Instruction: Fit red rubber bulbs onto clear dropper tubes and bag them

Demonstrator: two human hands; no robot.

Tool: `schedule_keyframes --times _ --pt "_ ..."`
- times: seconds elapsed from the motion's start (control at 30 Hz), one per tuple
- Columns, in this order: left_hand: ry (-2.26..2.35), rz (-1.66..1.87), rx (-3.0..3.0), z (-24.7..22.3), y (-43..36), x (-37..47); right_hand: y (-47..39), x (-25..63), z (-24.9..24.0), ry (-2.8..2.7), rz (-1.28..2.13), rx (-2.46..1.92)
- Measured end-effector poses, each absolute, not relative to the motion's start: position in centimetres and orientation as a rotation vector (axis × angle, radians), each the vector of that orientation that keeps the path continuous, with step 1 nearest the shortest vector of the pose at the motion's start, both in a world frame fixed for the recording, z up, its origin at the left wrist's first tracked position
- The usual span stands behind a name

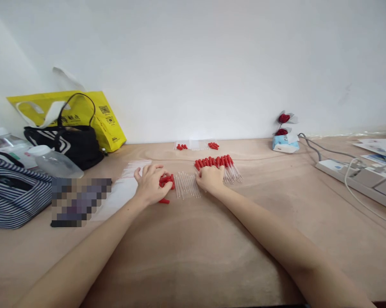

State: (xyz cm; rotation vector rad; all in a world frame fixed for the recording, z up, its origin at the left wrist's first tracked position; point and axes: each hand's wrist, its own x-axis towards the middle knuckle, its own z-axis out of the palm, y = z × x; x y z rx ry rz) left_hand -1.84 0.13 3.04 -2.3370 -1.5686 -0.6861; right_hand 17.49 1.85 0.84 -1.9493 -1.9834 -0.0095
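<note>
My left hand (151, 184) rests over a small pile of loose red caps (171, 180), its fingers spread apart. One red cap (164, 201) lies by itself just below that hand. Between my two hands is a row of thin clear tubes (185, 185) laid side by side. My right hand (211, 178) is at the right end of this row, fingers curled down and their tips hidden; what they hold cannot be made out. Directly beyond and beside it, clear tubes with red caps (216, 161) lie in a slanted row.
At the back lie small clusters of red caps (181, 146) on clear plastic. White sheets (122, 192), a blurred-out object (82, 203), a striped bag (16, 192), bottles (56, 161), black and yellow bags (111, 124) stand left. Tissues (285, 145) and a power strip (356, 175) are right.
</note>
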Motion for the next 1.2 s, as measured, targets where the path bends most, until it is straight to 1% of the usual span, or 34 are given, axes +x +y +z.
schedule_keyframes --times 0.13,0.23,0.47,0.7,0.8,0.93,1.07,1.2 --pt "-1.264 -0.328 -2.795 5.2 0.3 -3.6 2.1 17.4 0.9 -1.956 -0.043 -1.931" --pt "-1.189 -0.177 -2.925 5.8 0.2 -4.4 2.3 17.6 0.8 -1.960 -0.066 -1.920" --pt "-1.271 -0.078 -2.932 5.2 0.4 -4.2 2.7 17.4 0.6 -2.015 -0.064 -1.976" --pt "-1.294 0.032 -2.949 5.7 0.2 -3.9 2.9 16.5 0.9 -2.131 -0.023 -2.023" --pt "-1.269 -0.023 -2.993 5.7 -0.1 -3.6 2.8 16.3 1.1 -2.137 0.012 -2.037" --pt "-1.242 -0.280 -2.975 4.5 -0.6 -2.1 2.3 17.4 1.4 -2.094 -0.024 -1.967" --pt "-1.149 -0.603 -2.850 1.9 -1.4 0.3 1.0 20.3 0.9 -2.171 -0.096 -1.705" --pt "-1.063 -0.750 -2.808 0.2 -1.8 2.1 -0.5 23.9 -1.0 -2.182 -0.109 -1.384"
